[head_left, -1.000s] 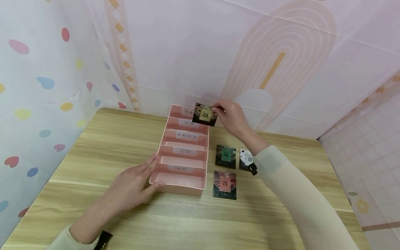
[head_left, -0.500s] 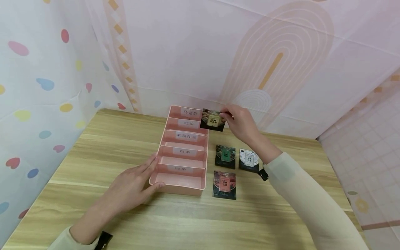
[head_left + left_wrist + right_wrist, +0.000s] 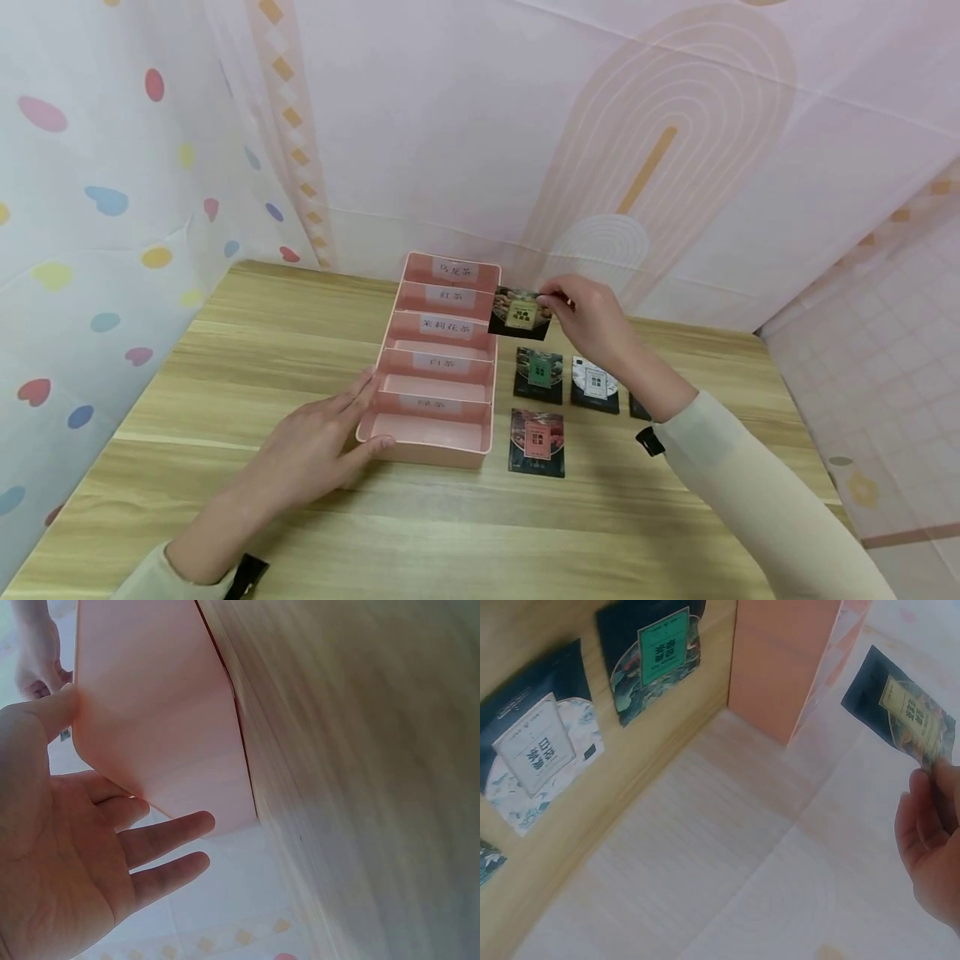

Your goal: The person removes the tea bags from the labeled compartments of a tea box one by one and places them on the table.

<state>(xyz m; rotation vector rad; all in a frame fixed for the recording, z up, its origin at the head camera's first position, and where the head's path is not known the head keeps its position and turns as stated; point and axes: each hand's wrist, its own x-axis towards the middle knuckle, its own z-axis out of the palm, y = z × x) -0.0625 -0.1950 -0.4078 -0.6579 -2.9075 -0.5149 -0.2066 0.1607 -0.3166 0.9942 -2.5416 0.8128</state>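
My right hand (image 3: pixel 596 321) pinches the corner of a dark tea sachet with a yellow label (image 3: pixel 520 313), thumb against fingers. That sachet is held in the air, overlapping the right rim of a pink divided box (image 3: pixel 442 457) in the head view. In the right wrist view the yellow-labelled tea sachet (image 3: pixel 906 712) hangs tilted beyond the fingertips. My left hand (image 3: pixel 311 446) rests against the box's near left corner, its thumb at the front rim. The left wrist view shows its other fingers (image 3: pixel 169 838) mostly straight and spread along the box's side.
Paper labels mark the box's several compartments. Right of it on the wooden table (image 3: pixel 247 358) lie a green-labelled sachet (image 3: pixel 538 375), a white one (image 3: pixel 595 385) and a red-labelled one (image 3: pixel 537 442). Another sachet (image 3: pixel 639 407) is partly hidden by the right forearm. A patterned cloth (image 3: pixel 420 125) hangs behind.
My right hand has moved right and toward me with the yellow-labelled tea sachet, away from the box's far compartment. My left hand and the box have stayed in place.
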